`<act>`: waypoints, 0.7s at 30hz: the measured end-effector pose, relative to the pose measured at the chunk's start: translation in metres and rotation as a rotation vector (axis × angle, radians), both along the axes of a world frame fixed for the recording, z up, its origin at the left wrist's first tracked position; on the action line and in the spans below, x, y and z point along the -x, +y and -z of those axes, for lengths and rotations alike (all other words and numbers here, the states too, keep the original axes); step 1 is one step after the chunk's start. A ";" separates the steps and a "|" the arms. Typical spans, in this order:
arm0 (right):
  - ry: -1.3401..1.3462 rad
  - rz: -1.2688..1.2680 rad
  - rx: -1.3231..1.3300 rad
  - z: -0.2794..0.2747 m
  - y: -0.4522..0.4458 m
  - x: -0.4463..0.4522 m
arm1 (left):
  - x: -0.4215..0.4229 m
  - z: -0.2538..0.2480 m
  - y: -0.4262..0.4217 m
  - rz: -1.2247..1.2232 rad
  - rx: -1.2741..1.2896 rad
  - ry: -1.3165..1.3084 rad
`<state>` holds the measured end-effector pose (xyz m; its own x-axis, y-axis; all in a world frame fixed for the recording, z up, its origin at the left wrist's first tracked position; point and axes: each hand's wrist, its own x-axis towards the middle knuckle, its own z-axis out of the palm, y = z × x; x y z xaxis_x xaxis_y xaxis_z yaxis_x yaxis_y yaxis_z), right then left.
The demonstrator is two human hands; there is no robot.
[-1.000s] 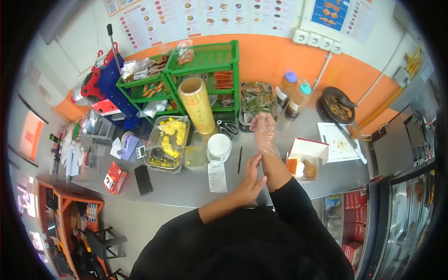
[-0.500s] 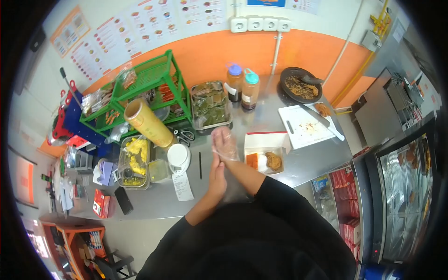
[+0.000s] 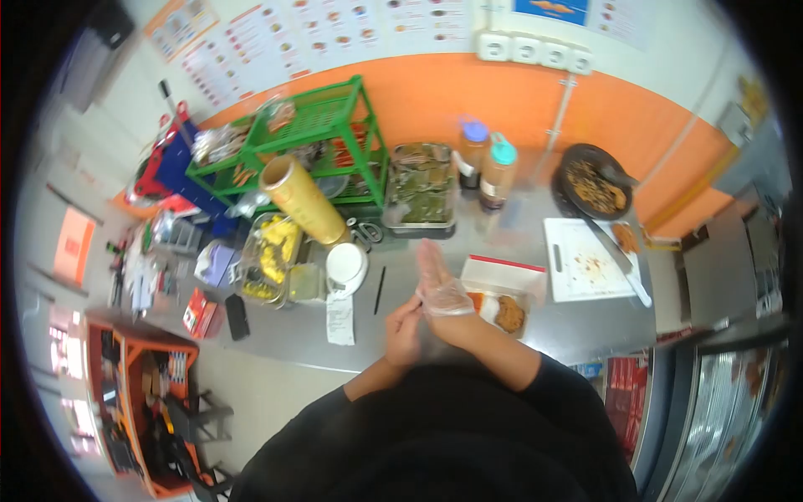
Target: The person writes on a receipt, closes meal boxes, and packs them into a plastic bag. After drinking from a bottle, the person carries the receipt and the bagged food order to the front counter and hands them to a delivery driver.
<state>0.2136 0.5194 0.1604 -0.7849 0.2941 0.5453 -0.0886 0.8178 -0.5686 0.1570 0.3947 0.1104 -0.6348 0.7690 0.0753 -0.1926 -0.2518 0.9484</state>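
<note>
Touching empty, flat, already clear-plastic-gloved right hand (image 3: 440, 284) with half-curled bare left hand (image 3: 403, 335) (grip indiscernible), leaving food-filled white rectangular cardboard box (image 3: 503, 273) open at three o'clock.

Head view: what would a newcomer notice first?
Probably the right hand in a clear plastic glove, mid-picture, with the left hand at its wrist. Next, the green rack at the back left of the counter, with a yellow roll before it. Right of the hands, an open box holds a browned piece of food.

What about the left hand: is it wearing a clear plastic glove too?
No, the left hand looks bare; only the right hand wears a thin, clear plastic glove.
</note>
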 end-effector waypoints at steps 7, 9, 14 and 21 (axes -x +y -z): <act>-0.752 -0.219 0.073 0.016 0.002 -0.054 | 0.049 -0.013 0.018 -0.094 0.168 -0.038; -0.328 -0.336 0.033 0.019 0.009 -0.069 | 0.079 0.014 0.012 -0.172 0.251 -0.171; -0.277 -0.167 0.355 0.025 0.036 -0.134 | 0.160 0.080 0.033 -0.364 0.315 0.008; 0.005 0.611 0.825 0.086 0.087 -0.201 | 0.122 0.043 0.075 -0.445 1.143 0.890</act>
